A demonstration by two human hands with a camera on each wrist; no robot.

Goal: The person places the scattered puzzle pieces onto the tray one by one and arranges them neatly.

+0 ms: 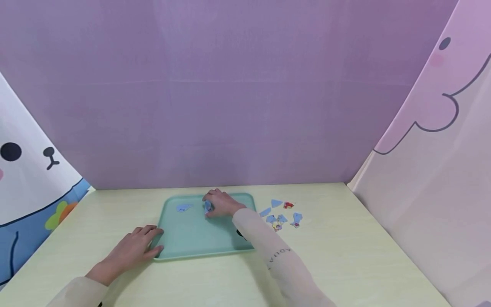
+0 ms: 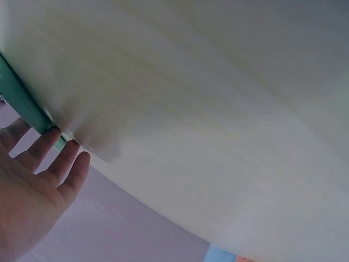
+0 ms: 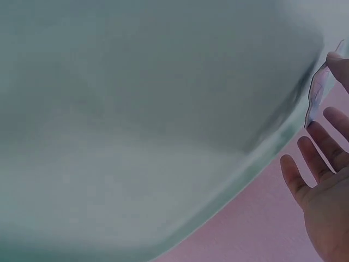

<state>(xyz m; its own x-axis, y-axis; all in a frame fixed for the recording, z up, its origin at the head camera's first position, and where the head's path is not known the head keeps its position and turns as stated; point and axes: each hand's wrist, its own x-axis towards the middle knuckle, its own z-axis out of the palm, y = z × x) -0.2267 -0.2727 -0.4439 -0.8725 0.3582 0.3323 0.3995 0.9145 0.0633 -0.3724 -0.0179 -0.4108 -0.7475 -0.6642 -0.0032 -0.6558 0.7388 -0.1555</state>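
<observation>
Over the far part of a mint green tray (image 1: 199, 236), my right hand (image 1: 222, 204) pinches a blue puzzle piece (image 1: 208, 207) between thumb and fingertips. In the right wrist view this thin piece (image 3: 317, 90) stands on edge, with the other fingers spread below it. Another flat blue piece (image 1: 184, 207) lies on the tray, left of that hand. My left hand (image 1: 132, 248) rests at the tray's near left corner; its extended fingers touch the rim (image 2: 24, 103) in the left wrist view.
Right of the tray, several loose puzzle pieces (image 1: 274, 218) are scattered on the pale wooden table (image 1: 345, 256), one of them with a red figure (image 1: 288, 205). A purple cloth wall (image 1: 245, 106) closes off the back, and printed curtains (image 1: 441, 170) hang at both sides.
</observation>
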